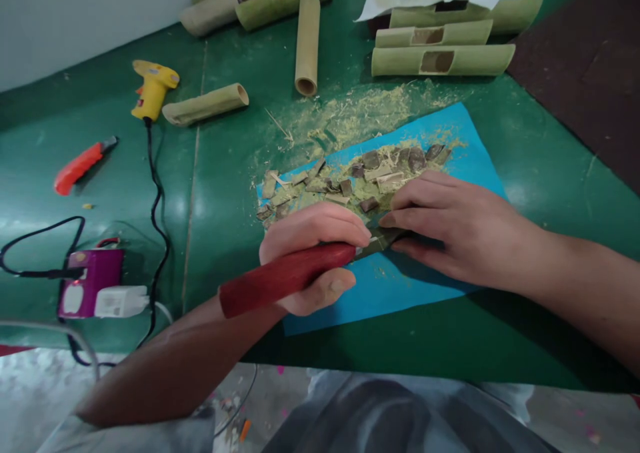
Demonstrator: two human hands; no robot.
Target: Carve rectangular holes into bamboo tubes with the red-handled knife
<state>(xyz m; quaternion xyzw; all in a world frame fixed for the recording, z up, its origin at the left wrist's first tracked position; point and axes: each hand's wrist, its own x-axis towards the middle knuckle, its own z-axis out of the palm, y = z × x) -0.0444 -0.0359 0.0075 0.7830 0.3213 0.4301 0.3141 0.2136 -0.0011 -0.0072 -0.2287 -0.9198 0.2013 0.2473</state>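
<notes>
My left hand (315, 233) is wrapped round the red handle (285, 279) of a tool. Only a short glint of metal shows past the handle's front end, so the tool's kind stays unclear. Bent over a dark greenish strip (376, 242), possibly bamboo, my right hand (465, 223) pinches its far end between thumb and fingers. The tool's tip meets or lies close to this strip. Under both hands is a blue sheet (325, 306). Dark bamboo chips (370, 204) and pale shavings are strewn just beyond my fingers.
Cut bamboo tubes (443, 61) lie at the back, some with square openings. Left are a yellow glue gun (153, 87), a short bamboo tube (206, 105), an orange utility knife (83, 166) and a purple power adapter (93, 283) with cords. The green table's front edge (400, 376) runs before my lap.
</notes>
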